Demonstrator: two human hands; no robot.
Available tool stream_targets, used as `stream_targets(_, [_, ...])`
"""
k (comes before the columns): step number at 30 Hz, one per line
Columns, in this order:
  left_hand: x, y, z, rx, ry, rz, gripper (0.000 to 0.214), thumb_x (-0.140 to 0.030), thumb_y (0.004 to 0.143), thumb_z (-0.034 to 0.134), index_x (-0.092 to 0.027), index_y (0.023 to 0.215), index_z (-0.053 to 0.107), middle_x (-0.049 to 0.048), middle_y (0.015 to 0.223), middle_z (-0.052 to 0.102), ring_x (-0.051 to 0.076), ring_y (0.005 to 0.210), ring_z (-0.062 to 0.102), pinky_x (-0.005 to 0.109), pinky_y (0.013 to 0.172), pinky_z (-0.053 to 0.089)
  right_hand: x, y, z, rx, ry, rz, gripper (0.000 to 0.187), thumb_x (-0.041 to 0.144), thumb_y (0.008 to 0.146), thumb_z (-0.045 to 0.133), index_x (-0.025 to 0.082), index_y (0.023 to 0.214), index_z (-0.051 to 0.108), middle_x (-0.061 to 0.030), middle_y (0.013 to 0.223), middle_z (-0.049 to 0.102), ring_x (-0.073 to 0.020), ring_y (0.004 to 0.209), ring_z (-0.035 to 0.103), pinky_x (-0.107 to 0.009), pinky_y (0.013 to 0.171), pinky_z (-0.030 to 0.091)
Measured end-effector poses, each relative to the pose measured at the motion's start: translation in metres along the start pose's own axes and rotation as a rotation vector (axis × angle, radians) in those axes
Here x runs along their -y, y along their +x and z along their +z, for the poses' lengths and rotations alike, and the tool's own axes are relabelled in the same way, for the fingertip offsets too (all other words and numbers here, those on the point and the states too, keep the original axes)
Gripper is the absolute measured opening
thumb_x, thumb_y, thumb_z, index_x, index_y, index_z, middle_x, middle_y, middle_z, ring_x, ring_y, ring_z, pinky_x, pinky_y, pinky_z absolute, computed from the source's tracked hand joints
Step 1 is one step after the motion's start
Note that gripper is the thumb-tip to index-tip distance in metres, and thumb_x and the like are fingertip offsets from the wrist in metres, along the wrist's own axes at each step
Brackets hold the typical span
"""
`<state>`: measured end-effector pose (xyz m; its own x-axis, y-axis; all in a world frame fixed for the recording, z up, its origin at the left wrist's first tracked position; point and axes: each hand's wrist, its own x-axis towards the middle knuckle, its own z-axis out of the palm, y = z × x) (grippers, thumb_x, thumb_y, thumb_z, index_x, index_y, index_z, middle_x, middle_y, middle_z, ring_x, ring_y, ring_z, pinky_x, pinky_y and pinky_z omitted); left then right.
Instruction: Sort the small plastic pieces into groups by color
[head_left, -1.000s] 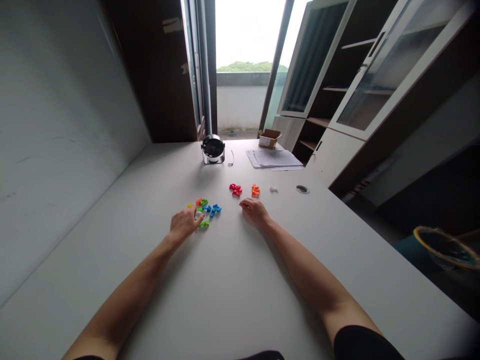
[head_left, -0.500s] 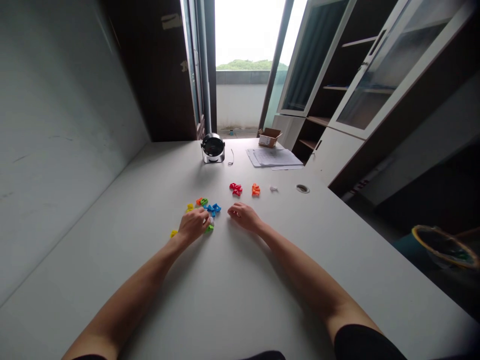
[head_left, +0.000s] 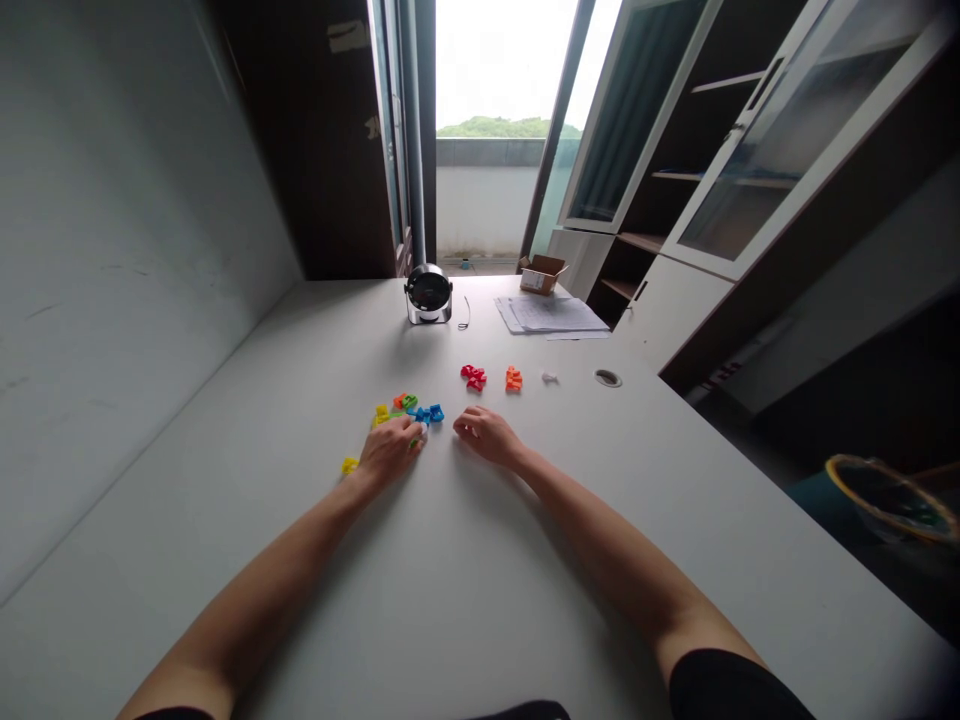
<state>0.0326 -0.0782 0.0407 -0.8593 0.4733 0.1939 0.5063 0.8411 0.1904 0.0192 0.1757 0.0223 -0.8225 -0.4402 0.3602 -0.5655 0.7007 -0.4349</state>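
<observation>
On the white bench point(head_left: 480, 560), below a small desk fan point(head_left: 428, 294), the head view shows the left hand point(head_left: 388, 450) curled over a cluster of coloured plastic pieces point(head_left: 397, 405); whether that grip holds one cannot be told. A yellow piece point(head_left: 349, 465) lies just beside it. The right hand point(head_left: 487, 436) rests relaxed, apparently empty, near blue pieces point(head_left: 425, 414), with red pieces point(head_left: 473, 377) and orange pieces point(head_left: 513, 378) beyond.

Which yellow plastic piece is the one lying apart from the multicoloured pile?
The small yellow plastic piece just outside the left hand; the other yellow piece sits in the multicoloured cluster ahead of that hand.
</observation>
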Motion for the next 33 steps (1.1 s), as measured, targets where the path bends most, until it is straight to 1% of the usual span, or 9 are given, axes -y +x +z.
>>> stream_targets(5, [0.013, 0.003, 0.002, -0.095, 0.024, 0.001, 0.022, -0.031, 0.095, 0.046, -0.021, 0.094, 0.066, 0.0112, 0.104, 0.063, 0.025, 0.101, 0.055, 0.040, 0.091, 0.042, 0.000, -0.001, 0.000, 0.009, 0.005, -0.009, 0.014, 0.018, 0.094, 0.056, 0.021, 0.088, 0.069, -0.0026, 0.084, 0.062, -0.0132, 0.082, 0.054, -0.022, 0.075, 0.038])
stream_targets(9, [0.015, 0.003, 0.005, -0.164, 0.017, 0.091, 0.015, -0.024, 0.094, 0.050, -0.022, 0.095, 0.065, 0.0083, 0.110, 0.063, 0.025, 0.108, 0.053, 0.042, 0.096, 0.043, 0.000, -0.001, 0.001, 0.012, 0.000, -0.022, 0.013, 0.017, 0.093, 0.057, 0.021, 0.089, 0.069, -0.0027, 0.084, 0.062, -0.0131, 0.081, 0.053, -0.022, 0.074, 0.038])
stream_targets(13, [0.011, 0.002, 0.007, -0.159, -0.018, 0.234, 0.014, -0.020, 0.093, 0.050, -0.022, 0.094, 0.064, 0.0057, 0.114, 0.063, 0.023, 0.111, 0.052, 0.043, 0.100, 0.043, -0.001, 0.000, 0.004, 0.009, -0.005, -0.028, 0.013, 0.017, 0.093, 0.058, 0.021, 0.090, 0.069, -0.0023, 0.084, 0.062, -0.0127, 0.080, 0.053, -0.022, 0.073, 0.037])
stream_targets(18, [0.006, 0.001, 0.007, -0.115, -0.089, 0.313, 0.018, -0.024, 0.096, 0.046, -0.023, 0.098, 0.065, 0.0049, 0.116, 0.064, 0.021, 0.112, 0.053, 0.043, 0.101, 0.043, -0.005, 0.001, 0.007, -0.011, -0.013, -0.028, 0.012, 0.018, 0.093, 0.058, 0.021, 0.089, 0.069, -0.0020, 0.083, 0.062, -0.0125, 0.080, 0.053, -0.023, 0.073, 0.036])
stream_targets(20, [0.005, 0.001, 0.008, -0.105, -0.113, 0.306, 0.019, -0.025, 0.096, 0.047, -0.025, 0.104, 0.064, 0.0047, 0.118, 0.064, 0.021, 0.112, 0.054, 0.042, 0.102, 0.043, -0.006, 0.001, 0.008, -0.015, -0.006, -0.028, 0.012, 0.018, 0.093, 0.058, 0.021, 0.089, 0.069, -0.0019, 0.084, 0.062, -0.0123, 0.079, 0.053, -0.023, 0.073, 0.037])
stream_targets(23, [0.004, 0.001, 0.011, -0.123, -0.129, 0.247, 0.025, -0.023, 0.093, 0.052, -0.024, 0.117, 0.061, 0.0064, 0.124, 0.062, 0.024, 0.118, 0.052, 0.043, 0.105, 0.042, -0.006, 0.000, 0.007, -0.020, 0.007, -0.025, 0.012, 0.019, 0.093, 0.058, 0.020, 0.089, 0.069, -0.0020, 0.085, 0.062, -0.0117, 0.078, 0.053, -0.022, 0.073, 0.037])
stream_targets(25, [0.004, 0.001, 0.012, -0.125, -0.141, 0.234, 0.028, -0.022, 0.093, 0.053, -0.024, 0.120, 0.059, 0.0072, 0.124, 0.062, 0.025, 0.118, 0.052, 0.043, 0.106, 0.041, -0.006, 0.000, 0.007, -0.022, 0.011, -0.027, 0.012, 0.019, 0.093, 0.058, 0.020, 0.089, 0.070, -0.0023, 0.085, 0.062, -0.0117, 0.078, 0.053, -0.022, 0.074, 0.038])
stream_targets(29, [0.003, 0.002, 0.012, -0.101, -0.132, 0.255, 0.023, -0.025, 0.096, 0.049, -0.026, 0.116, 0.061, 0.0049, 0.113, 0.066, 0.023, 0.113, 0.053, 0.041, 0.105, 0.040, -0.005, 0.001, 0.007, -0.025, 0.009, -0.027, 0.012, 0.019, 0.093, 0.059, 0.020, 0.089, 0.070, -0.0027, 0.085, 0.062, -0.0120, 0.078, 0.054, -0.022, 0.073, 0.038])
stream_targets(33, [0.002, 0.002, 0.011, -0.089, -0.114, 0.230, 0.018, -0.028, 0.096, 0.049, -0.025, 0.108, 0.063, 0.0035, 0.107, 0.067, 0.022, 0.108, 0.054, 0.040, 0.102, 0.041, -0.005, 0.000, 0.007, -0.021, 0.006, -0.023, 0.013, 0.019, 0.094, 0.058, 0.021, 0.090, 0.070, -0.0026, 0.085, 0.063, -0.0120, 0.079, 0.054, -0.022, 0.074, 0.038])
